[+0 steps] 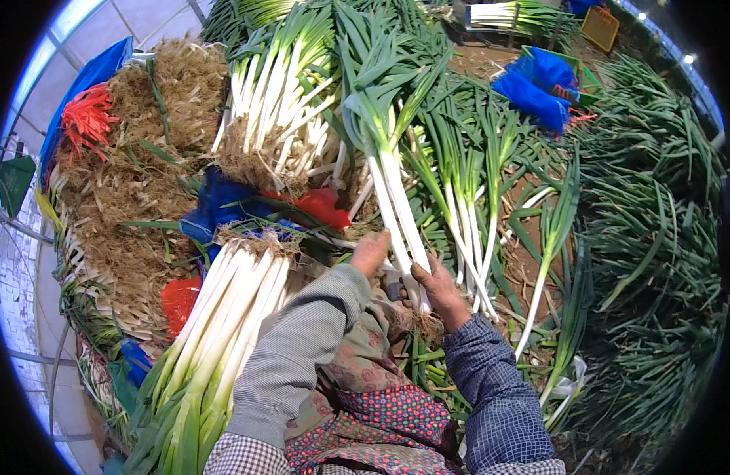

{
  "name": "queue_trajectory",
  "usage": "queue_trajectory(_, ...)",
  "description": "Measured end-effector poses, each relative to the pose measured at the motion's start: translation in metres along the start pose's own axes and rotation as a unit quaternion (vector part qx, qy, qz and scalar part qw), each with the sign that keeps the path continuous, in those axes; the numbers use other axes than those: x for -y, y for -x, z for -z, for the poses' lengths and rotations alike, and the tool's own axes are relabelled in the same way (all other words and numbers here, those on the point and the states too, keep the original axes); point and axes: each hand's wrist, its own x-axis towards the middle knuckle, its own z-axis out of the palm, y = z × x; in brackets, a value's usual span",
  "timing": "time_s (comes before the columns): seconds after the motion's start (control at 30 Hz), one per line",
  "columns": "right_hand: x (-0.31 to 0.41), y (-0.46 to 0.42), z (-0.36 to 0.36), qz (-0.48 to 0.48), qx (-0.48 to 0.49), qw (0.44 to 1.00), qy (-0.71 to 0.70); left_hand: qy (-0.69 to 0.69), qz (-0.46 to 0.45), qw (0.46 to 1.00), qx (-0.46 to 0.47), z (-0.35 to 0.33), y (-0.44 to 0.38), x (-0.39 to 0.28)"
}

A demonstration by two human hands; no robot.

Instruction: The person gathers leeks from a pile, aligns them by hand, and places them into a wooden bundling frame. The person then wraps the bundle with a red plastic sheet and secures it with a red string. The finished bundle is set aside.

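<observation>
Two long leeks [394, 196] slant up and away before me, green leaves at the far end, roots towards my lap. My right hand [442, 288] grips their white lower ends just above the roots, thumb on top. Against the left side of the same stalks is my left hand [372, 252], closed around them, with most of its fingers hidden. A bundle of leeks [234, 297] lies left of my left arm, roots away from me and leaves towards me. Right of the held pair, several loose leeks [469, 237] lean with their white ends towards me.
A big stack of leeks [145, 178] shows its brown roots on the left, with red plastic strands [89, 119] on it. Beyond my hands lies another leek pile [282, 101]. Blue netting [534, 89] sits at the far right. Rows of green leaves [644, 267] fill the right side.
</observation>
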Motion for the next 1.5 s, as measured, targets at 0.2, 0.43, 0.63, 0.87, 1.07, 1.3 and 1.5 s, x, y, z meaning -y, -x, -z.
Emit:
queue_trajectory(0.2,0.014,0.018,0.008,-0.011,-0.008,0.998,-0.067,-0.216,-0.166,0.958,0.089,-0.020,0.021,0.046)
queue_trajectory(0.43,0.022,0.057,0.046,-0.099,-0.002,0.991,-0.091,0.388,-0.076,0.914,-0.090,0.065,0.051,-0.036)
queue_trajectory(0.63,0.028,0.092,0.030,-0.043,-0.006,0.992,0.122,0.260,0.025,0.951,-0.164,0.013,0.013,0.004)
queue_trajectory(0.87,0.026,0.135,0.051,-0.029,0.002,0.976,0.216,0.380,0.091,0.920,0.022,-0.103,-0.031,0.110)
queue_trajectory(1.07,0.032,0.142,0.118,-0.119,-0.130,0.899,0.401,0.290,0.114,0.948,-0.066,-0.101,0.014,0.084)
queue_trajectory(1.3,0.088,0.196,0.115,0.023,-0.145,0.969,-0.197,0.331,0.157,0.929,0.053,-0.101,0.022,0.089)
queue_trajectory(1.5,0.015,0.189,0.093,-0.134,-0.160,0.971,-0.119,0.403,0.177,0.875,0.199,-0.110,0.032,0.102)
